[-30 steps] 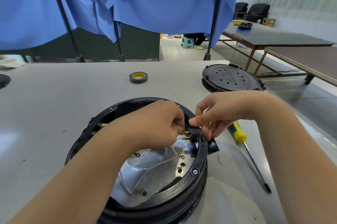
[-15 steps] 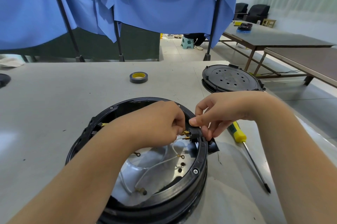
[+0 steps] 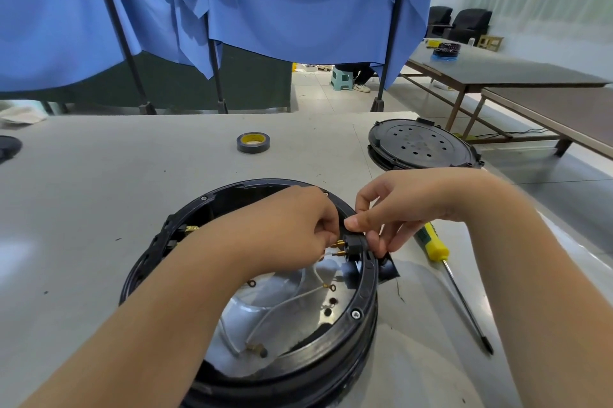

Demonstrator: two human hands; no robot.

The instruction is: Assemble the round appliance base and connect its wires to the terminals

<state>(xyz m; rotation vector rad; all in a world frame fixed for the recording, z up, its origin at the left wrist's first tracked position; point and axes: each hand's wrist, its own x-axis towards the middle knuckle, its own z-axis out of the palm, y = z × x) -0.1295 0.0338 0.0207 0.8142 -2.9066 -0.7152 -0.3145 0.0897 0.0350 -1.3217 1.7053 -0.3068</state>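
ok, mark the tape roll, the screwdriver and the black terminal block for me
tape roll (image 3: 253,142), head view, on its dark outer wall.
screwdriver (image 3: 436,246), head view, on the yellow handle.
terminal block (image 3: 354,242), head view, on its black body beside the brass pins.

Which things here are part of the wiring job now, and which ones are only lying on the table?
In use:
- round appliance base
- black terminal block with brass pins, pinched by the right hand
- left hand, working at the pins
- white wires with ring lugs

Lying about:
- yellow-handled screwdriver
- tape roll
- black perforated cover
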